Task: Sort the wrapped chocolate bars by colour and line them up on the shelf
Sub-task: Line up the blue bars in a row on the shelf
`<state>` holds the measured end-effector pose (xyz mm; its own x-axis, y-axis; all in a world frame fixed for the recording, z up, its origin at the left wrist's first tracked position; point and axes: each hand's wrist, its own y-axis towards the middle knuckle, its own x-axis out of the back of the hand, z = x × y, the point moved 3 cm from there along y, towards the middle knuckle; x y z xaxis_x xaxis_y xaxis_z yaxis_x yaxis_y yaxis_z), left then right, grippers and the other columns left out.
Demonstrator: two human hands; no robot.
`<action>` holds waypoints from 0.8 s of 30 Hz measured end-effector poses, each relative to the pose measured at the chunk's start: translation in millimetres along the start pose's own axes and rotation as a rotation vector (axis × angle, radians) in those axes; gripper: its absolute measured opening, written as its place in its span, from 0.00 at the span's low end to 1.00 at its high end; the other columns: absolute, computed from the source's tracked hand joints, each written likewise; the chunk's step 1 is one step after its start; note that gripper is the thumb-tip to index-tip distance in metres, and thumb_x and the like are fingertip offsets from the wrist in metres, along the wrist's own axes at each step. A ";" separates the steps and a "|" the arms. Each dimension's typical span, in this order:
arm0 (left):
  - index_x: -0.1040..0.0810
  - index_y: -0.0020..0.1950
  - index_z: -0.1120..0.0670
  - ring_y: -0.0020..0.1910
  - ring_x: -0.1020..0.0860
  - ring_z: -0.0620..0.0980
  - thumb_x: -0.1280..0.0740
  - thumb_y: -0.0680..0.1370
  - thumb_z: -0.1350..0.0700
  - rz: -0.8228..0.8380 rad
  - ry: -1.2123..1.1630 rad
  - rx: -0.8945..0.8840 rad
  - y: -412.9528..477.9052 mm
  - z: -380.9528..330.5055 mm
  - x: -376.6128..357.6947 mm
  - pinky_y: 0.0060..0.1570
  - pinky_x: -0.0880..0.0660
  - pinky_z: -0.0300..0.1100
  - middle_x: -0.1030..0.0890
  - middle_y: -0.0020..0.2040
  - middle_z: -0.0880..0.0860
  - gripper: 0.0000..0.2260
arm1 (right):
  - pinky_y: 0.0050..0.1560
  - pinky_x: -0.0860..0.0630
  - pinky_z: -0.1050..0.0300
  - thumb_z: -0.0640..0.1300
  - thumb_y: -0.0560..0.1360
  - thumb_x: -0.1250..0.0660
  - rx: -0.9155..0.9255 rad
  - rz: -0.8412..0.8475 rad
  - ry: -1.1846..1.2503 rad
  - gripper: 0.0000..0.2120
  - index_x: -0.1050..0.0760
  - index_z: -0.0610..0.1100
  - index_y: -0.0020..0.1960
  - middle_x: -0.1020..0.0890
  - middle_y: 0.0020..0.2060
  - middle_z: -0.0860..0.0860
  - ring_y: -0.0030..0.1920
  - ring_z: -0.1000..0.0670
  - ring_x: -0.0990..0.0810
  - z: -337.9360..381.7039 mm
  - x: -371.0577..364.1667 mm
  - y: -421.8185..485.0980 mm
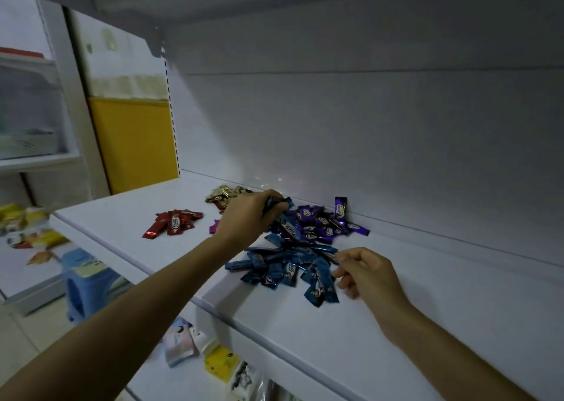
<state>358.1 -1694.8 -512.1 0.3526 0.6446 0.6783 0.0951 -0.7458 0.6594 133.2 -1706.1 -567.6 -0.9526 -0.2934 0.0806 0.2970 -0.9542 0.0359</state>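
On the white shelf point(396, 309) the wrapped bars lie in loose heaps by colour. The red bars point(174, 222) are off to the left. The gold bars point(224, 194) are farther back and partly hidden behind the left hand point(247, 217). The purple bars point(320, 225) lie against the back panel point(335, 126), with one upright purple bar point(340, 207) leaning on it. The blue bars point(290, 266) are nearest the front edge, and their heap touches the purple one. The left hand is curled round a blue bar point(276, 205) above the near-left edge of the purple heap; only the bar's end shows past the fingers. A scrap of magenta wrapper point(213, 226) peeks out beside that wrist, the rest covered. The right hand point(369, 271) is well apart from the left, its fingers curled at the right edge of the blue heap. Whether they pinch a wrapper there is hard to make out. Under the shelf, blurred packets point(219, 361) lie on a lower level, cut off by the frame, and a blue plastic stool point(82, 275) stands on the floor to the left.
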 end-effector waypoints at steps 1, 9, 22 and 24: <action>0.20 0.57 0.55 0.36 0.20 0.47 0.37 0.79 0.47 -0.017 -0.008 -0.007 0.3 -2.2 1.0 0.40 0.20 0.44 0.16 0.44 0.53 0.14 | 0.27 0.29 0.63 0.38 0.77 0.35 -0.013 0.037 -0.014 0.05 0.22 0.37 0.44 0.20 0.32 0.46 0.26 0.55 0.25 1.9 4.7 -2.2; 0.20 0.46 0.50 0.35 0.20 0.42 0.33 0.78 0.50 0.034 -0.499 0.037 29.9 -67.7 -27.6 0.33 0.27 0.29 0.19 0.37 0.44 0.06 | 0.34 0.25 0.62 0.59 0.67 0.31 0.091 0.096 -0.207 0.16 0.22 0.53 0.51 0.18 0.44 0.53 0.37 0.54 0.18 21.4 75.5 -22.2; 0.17 0.51 0.53 0.43 0.16 0.54 0.30 0.73 0.46 0.701 -1.366 0.338 0.0 -251.0 -194.7 0.39 0.20 0.41 0.14 0.46 0.56 0.13 | 0.32 0.29 0.59 0.43 0.77 0.34 -0.033 -0.394 0.145 0.04 0.21 0.43 0.48 0.19 0.34 0.47 0.28 0.53 0.24 -7.0 213.9 -15.8; 0.19 0.53 0.55 0.40 0.17 0.56 0.27 0.70 0.49 0.745 -1.376 0.288 -2.9 -251.2 -197.4 0.37 0.20 0.44 0.15 0.46 0.59 0.15 | 0.31 0.28 0.59 0.45 0.77 0.35 -0.060 -0.398 0.103 0.07 0.21 0.43 0.49 0.18 0.35 0.47 0.27 0.53 0.23 -10.6 219.3 -11.1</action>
<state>54.4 -1777.7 -566.5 0.9194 -0.3813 -0.0963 -0.3669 -0.9198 0.1390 -79.6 -1760.5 -560.8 -0.9948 0.0981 -0.0279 -0.0977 -0.9951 -0.0138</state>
